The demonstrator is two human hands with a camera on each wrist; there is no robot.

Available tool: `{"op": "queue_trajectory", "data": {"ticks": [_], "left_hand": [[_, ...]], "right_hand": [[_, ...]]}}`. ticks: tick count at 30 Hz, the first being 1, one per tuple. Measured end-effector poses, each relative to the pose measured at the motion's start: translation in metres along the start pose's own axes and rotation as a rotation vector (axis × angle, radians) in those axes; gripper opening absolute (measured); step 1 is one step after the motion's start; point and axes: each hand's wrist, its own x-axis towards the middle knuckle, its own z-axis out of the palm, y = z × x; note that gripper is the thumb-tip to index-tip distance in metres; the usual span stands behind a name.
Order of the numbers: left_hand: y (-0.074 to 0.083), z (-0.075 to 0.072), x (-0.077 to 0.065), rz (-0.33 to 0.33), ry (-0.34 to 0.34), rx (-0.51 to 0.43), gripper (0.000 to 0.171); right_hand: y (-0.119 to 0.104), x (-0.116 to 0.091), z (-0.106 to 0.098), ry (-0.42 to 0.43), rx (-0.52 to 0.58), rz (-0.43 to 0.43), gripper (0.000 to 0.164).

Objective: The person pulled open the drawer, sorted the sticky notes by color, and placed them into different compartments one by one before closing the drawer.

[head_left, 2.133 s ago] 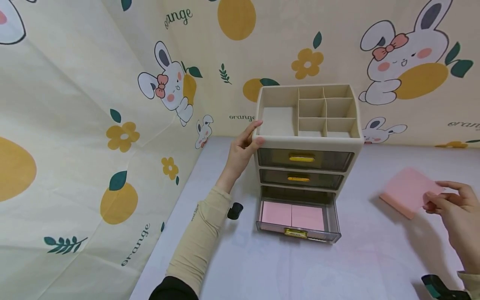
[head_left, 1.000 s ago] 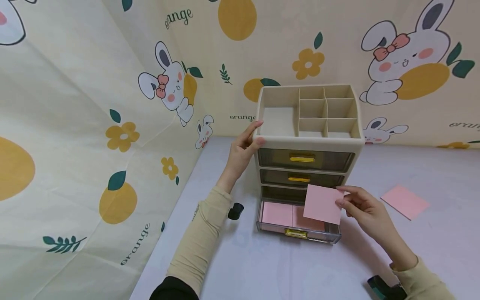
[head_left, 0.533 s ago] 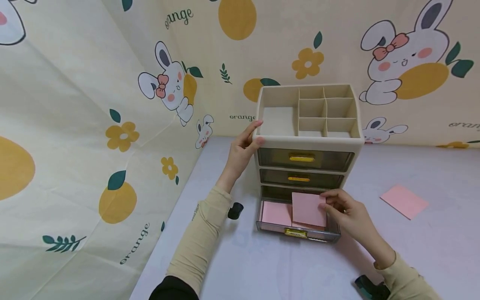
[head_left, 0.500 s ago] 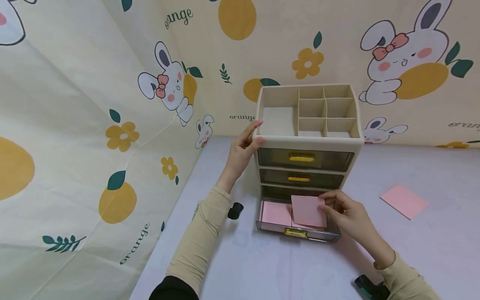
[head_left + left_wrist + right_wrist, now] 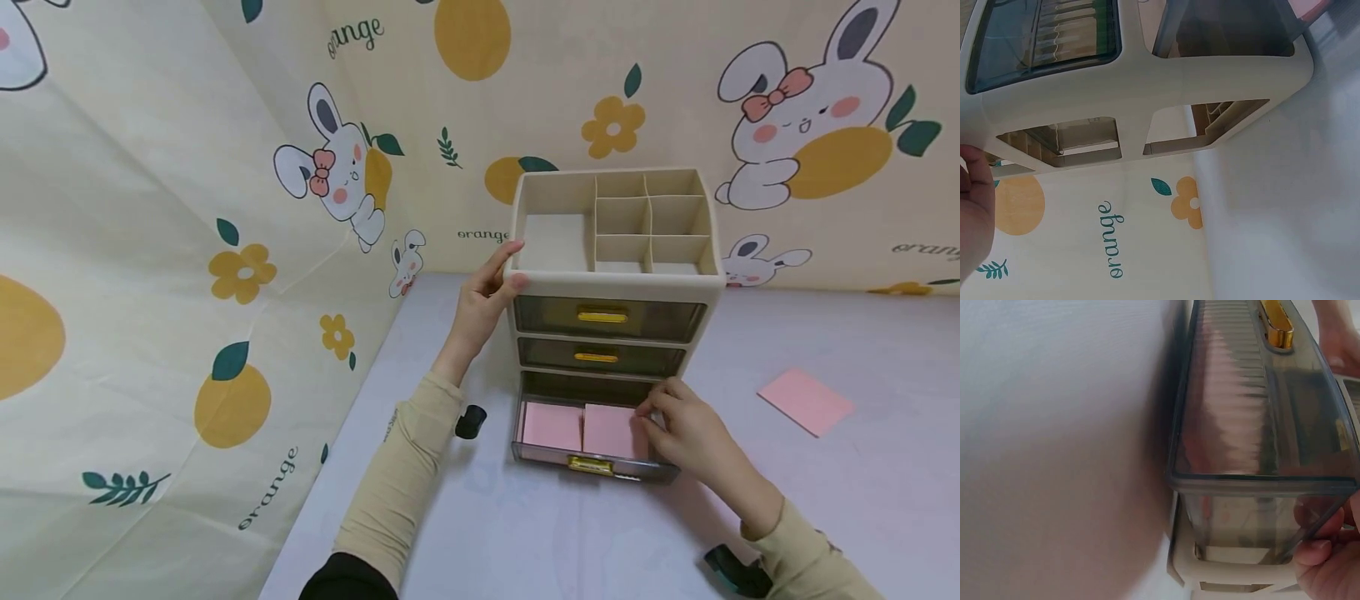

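Observation:
My left hand holds the upper left edge of a cream desk organizer, thumb at the front corner and a finger over the rim. In the left wrist view that hand shows only at the left border. The organizer's smoky bottom drawer is pulled out. Inside lie pink sticky note pads side by side, a left pad and a right pad. My right hand pinches the right pad's right edge. The right wrist view shows those fingers at the drawer's side wall.
Another pink pad lies on the white table right of the organizer. Two upper drawers are closed, and the top tray has several compartments. A patterned cloth rises at the back and left. Black wrist gear sits by the right sleeve.
My right hand has carried a pink pad from the right of the table over the open drawer and lowered it into the right side. The left hand has stayed on the organizer.

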Motion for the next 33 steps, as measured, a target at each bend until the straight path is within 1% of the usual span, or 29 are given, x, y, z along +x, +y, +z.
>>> {"op": "queue_trajectory", "data": {"ticks": [2, 4, 12, 14, 16, 19, 21, 24, 27, 33], "left_hand": [[0.001, 0.000, 0.000, 0.002, -0.002, -0.003, 0.098], [0.001, 0.000, 0.000, 0.003, -0.002, -0.007, 0.098], [0.002, -0.001, -0.001, -0.006, -0.001, -0.002, 0.097], [0.002, -0.001, -0.001, -0.006, -0.003, -0.007, 0.097], [0.002, -0.001, -0.001, -0.003, -0.004, -0.011, 0.097], [0.002, 0.000, -0.001, 0.003, -0.003, -0.011, 0.097], [0.002, 0.000, -0.001, 0.006, -0.003, -0.010, 0.097], [0.002, 0.000, 0.000, 0.005, -0.003, -0.012, 0.097], [0.002, 0.000, 0.000, -0.002, -0.003, -0.011, 0.097], [0.001, -0.001, 0.000, -0.008, -0.005, -0.009, 0.097]], "right_hand": [[-0.001, 0.001, 0.001, 0.012, -0.021, -0.017, 0.016], [-0.002, 0.000, 0.001, 0.017, -0.018, -0.020, 0.014], [-0.002, 0.000, -0.003, 0.038, 0.082, -0.040, 0.016], [-0.001, 0.000, -0.005, 0.031, 0.114, -0.023, 0.015], [0.001, 0.000, -0.008, 0.018, 0.143, 0.010, 0.013], [0.004, -0.001, -0.013, 0.015, 0.157, 0.064, 0.011], [0.007, -0.002, -0.017, 0.029, 0.154, 0.082, 0.011], [0.015, -0.003, -0.024, 0.064, 0.143, 0.092, 0.010], [0.028, -0.006, -0.033, 0.084, 0.123, 0.116, 0.008], [0.060, -0.017, -0.054, 0.065, 0.049, 0.203, 0.010]]}}
